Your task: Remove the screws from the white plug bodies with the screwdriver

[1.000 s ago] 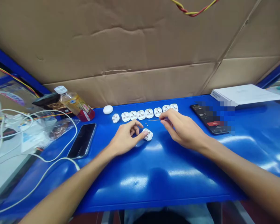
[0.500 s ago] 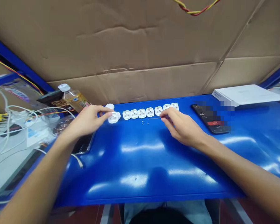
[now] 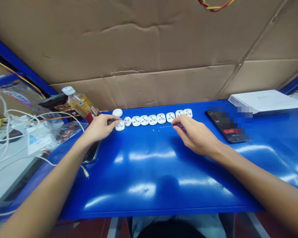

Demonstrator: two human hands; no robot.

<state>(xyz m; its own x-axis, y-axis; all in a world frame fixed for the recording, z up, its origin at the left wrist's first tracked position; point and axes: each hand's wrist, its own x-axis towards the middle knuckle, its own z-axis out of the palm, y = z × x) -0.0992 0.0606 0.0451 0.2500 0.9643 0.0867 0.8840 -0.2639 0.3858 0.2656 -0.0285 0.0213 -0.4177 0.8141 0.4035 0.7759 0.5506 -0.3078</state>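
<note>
A row of white plastic plug bodies (image 3: 152, 119) lies along the far side of the blue table top (image 3: 149, 185). My left hand (image 3: 99, 127) is at the row's left end, its fingertips on one more white plug body (image 3: 120, 126). My right hand (image 3: 195, 135) pinches a small dark-handled screwdriver (image 3: 169, 126), whose thin shaft points left just in front of the row. Several tiny screws (image 3: 156, 130) lie on the table near that shaft. A round white cap (image 3: 117, 112) sits behind my left hand.
A black phone (image 3: 91, 152) lies partly under my left forearm. A plastic drink bottle (image 3: 80, 106), white cables (image 3: 39, 115) and plastic bags are at the left. A second phone showing a timer (image 3: 224, 127) and a white box (image 3: 265, 100) are at the right. A cardboard wall stands behind.
My left hand has moved left from the table's middle, taking the plug body to the row's left end. My right hand has stayed nearly still. The view has shifted slightly.
</note>
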